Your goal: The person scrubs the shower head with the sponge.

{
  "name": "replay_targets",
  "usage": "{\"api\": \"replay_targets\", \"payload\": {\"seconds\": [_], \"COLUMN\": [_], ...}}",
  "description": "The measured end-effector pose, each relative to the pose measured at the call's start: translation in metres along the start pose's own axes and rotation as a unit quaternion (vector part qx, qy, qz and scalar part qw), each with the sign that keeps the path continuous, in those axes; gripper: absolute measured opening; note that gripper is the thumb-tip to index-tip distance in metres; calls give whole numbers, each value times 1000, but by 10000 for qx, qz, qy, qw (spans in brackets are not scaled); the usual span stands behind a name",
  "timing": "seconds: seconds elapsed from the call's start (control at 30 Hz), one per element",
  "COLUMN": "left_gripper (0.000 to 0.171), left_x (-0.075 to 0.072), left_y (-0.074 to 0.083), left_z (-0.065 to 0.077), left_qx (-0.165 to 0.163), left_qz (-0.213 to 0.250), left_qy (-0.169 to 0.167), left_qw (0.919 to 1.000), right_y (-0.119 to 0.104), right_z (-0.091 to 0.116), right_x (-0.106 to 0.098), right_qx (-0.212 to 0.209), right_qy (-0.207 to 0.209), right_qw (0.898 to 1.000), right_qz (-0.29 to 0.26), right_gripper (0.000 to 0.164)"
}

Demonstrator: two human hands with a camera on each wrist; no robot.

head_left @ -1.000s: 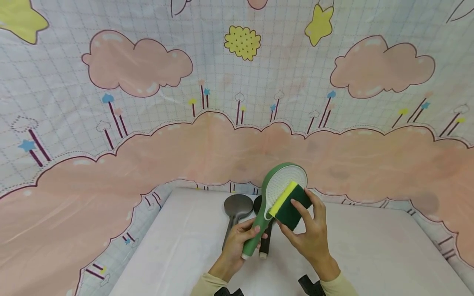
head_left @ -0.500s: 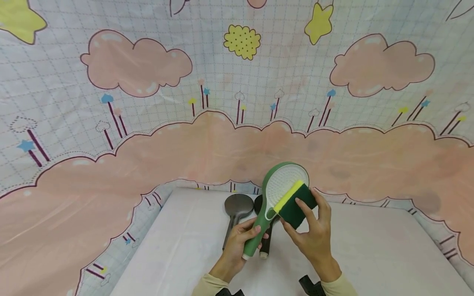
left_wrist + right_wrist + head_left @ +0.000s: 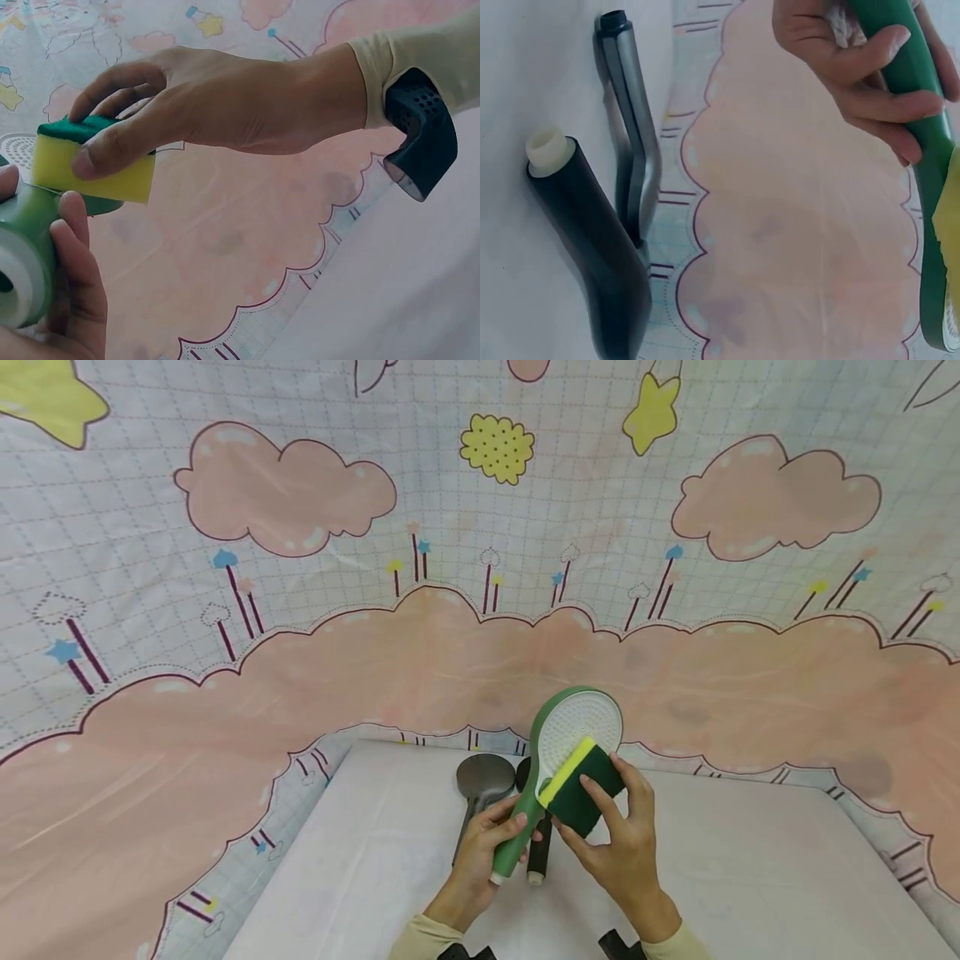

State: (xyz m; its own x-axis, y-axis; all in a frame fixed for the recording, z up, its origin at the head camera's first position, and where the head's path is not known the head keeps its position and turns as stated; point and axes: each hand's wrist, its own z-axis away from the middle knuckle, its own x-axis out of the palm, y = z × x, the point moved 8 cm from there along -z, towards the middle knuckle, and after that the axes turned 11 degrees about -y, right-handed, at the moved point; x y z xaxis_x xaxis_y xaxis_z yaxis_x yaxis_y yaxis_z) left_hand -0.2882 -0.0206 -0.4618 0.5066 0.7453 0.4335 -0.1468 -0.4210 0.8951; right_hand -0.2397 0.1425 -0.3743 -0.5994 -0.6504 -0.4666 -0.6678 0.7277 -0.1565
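Observation:
My left hand (image 3: 477, 858) grips the handle of a green shower head (image 3: 512, 847), tilted up over the table with its white nozzle face toward me. In my right hand (image 3: 628, 852) is a sponge (image 3: 580, 795), yellow with a dark green scouring side, pinched between thumb and fingers. The sponge's yellow side lies against the lower part of the nozzle face and covers some of it. From the left wrist view, the thumb presses along the yellow side of the sponge (image 3: 124, 178), close by the handle's white end.
Behind my left hand a grey shower head (image 3: 485, 777) lies on the white table (image 3: 360, 860). Beside it is a black shower head (image 3: 592, 247) with a white threaded end, partly hidden by the green one. A patterned cloth (image 3: 420, 668) hangs behind the table.
The sponge in my right hand shifted slightly up and right, then back down and left across the nozzle face. My left hand holds the green shower head almost still.

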Motion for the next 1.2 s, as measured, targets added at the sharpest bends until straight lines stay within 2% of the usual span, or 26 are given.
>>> {"api": "replay_targets", "payload": {"seconds": [0.3, 0.53, 0.73, 0.93, 1.2], "left_gripper": [54, 52, 51, 50, 55], "left_x": [3, 6, 7, 7, 10], "left_y": [0, 2, 7, 9, 5], "left_z": [2, 1, 1, 2, 1], "left_qx": [-28, -40, 95, 118, -44], "left_qz": [22, -113, -220, -299, -82], "left_qy": [43, 22, -267, -435, -622], "left_qw": [10000, 9999, 9994, 9985, 9980], "right_y": [-2, 10, 24, 34, 40], "right_z": [-2, -5, -5, -6, -4], "right_x": [-4, -10, -15, -23, -27], "right_qx": [-226, 134, 427, 486, 737], "right_qy": [281, 336, 313, 382, 262], "right_qw": [9991, 9990, 9983, 9980, 9969], "right_qz": [219, 275, 244, 135, -113], "right_gripper": [57, 59, 63, 64, 67]}}
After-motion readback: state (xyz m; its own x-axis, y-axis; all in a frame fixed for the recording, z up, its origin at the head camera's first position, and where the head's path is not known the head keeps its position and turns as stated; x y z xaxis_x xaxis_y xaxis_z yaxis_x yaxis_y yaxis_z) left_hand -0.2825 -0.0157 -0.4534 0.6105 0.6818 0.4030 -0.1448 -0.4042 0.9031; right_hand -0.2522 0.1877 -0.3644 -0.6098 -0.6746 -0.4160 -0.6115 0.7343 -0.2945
